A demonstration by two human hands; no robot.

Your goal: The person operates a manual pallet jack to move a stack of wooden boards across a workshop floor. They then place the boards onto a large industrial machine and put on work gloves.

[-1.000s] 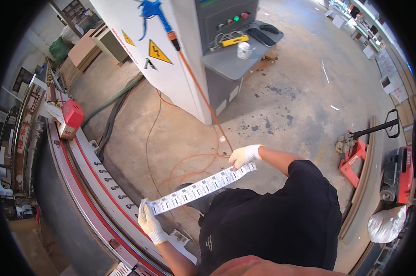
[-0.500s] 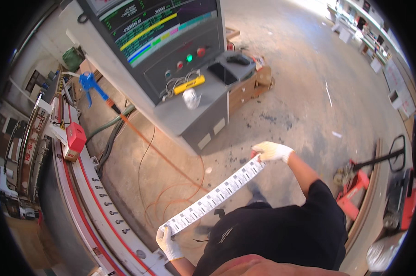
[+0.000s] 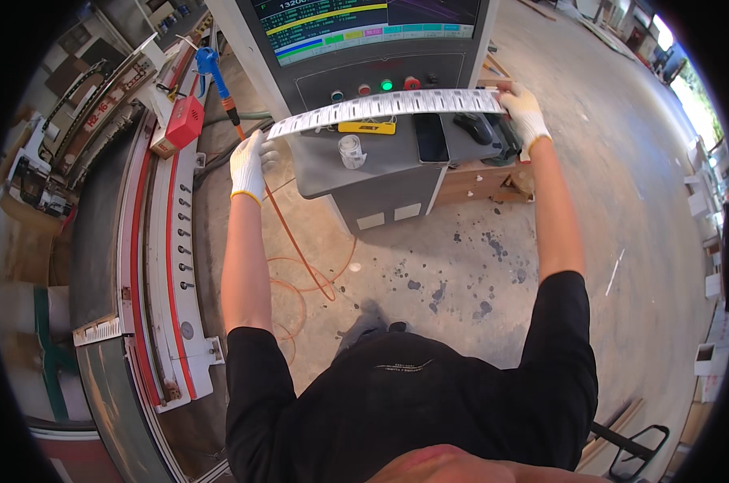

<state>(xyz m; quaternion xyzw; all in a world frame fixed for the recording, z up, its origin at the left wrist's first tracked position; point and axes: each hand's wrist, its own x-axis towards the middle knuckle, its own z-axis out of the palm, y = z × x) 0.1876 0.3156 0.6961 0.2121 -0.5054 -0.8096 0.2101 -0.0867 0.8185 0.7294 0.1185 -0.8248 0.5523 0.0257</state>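
Stretching a long white label strip [image 3: 389, 106] between both gloved hands, the person holds it level above the grey console worktop [image 3: 381, 157]. The left hand [image 3: 248, 165] is closed on the strip's left end, the right hand [image 3: 521, 113] closed on its right end. Beneath it lie a yellow tool [image 3: 367, 127], a tape roll [image 3: 351, 150] and a black mouse [image 3: 472, 127].

Bare concrete floor [image 3: 493, 266] lies open near and right; the grey control console [image 3: 381, 161] blocks far, the curved red-and-white machine rail [image 3: 159, 266] left.
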